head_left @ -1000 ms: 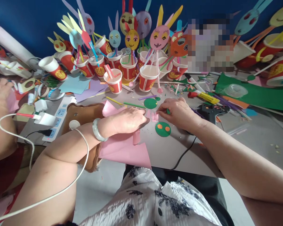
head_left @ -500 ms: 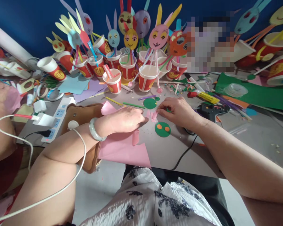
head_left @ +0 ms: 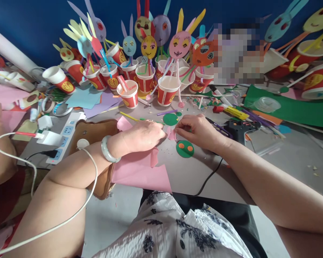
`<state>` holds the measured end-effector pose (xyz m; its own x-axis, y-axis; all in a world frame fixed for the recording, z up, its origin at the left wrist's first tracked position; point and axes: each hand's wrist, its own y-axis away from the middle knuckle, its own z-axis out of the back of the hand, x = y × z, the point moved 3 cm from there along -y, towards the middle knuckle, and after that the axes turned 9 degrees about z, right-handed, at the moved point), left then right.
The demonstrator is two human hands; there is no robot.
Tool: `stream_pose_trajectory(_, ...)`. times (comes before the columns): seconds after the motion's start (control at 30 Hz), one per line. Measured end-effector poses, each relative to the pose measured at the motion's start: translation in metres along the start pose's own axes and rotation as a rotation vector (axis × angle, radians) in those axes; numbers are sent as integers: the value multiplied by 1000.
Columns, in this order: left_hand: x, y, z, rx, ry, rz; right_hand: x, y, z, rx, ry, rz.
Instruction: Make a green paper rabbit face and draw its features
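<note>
Both my hands meet over the grey table around small pieces of pink paper [head_left: 172, 135]. My right hand [head_left: 197, 129] is closed, its thumb and forefinger pinching the pink paper. From the other side, my left hand [head_left: 148, 135] has its fingers curled, with the tips at the edge of the same paper; they partly hide what they grip. Just behind lies a plain green paper disc [head_left: 170, 119]. Nearer me is a second green disc [head_left: 185, 149] with two orange ovals on it. A large pink sheet [head_left: 142, 174] spreads under my left wrist.
Paper cups [head_left: 169, 91] with paper puppets crowd the back. At left are a brown leather bag [head_left: 97, 132], a power strip [head_left: 67, 134], a white cable, and another person's arm [head_left: 0, 154]. A black glue gun [head_left: 239, 129], markers and a green sheet [head_left: 293, 111] lie right.
My two hands hold nearly the same place, and the right fingertips have shifted slightly left over the pink paper. At the far left, the other person's hand has moved, with pink paper beside it.
</note>
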<state>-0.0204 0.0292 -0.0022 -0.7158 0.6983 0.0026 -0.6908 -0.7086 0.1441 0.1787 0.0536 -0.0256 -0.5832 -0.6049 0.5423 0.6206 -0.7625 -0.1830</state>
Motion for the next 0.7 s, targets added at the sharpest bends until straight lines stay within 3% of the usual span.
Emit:
stream_pose_trajectory(0.13,-2,2,-2,31,-18,-38,-1,-2,-7,-12,98,24)
stream_pose_trajectory(0.33,-3,8,-7,-12,-42,-62,-2,0,-7,8,179,34)
stream_pose_trajectory(0.7,-5,13,-5,-34,-86,-65,-2,-1,-10,107,274,61)
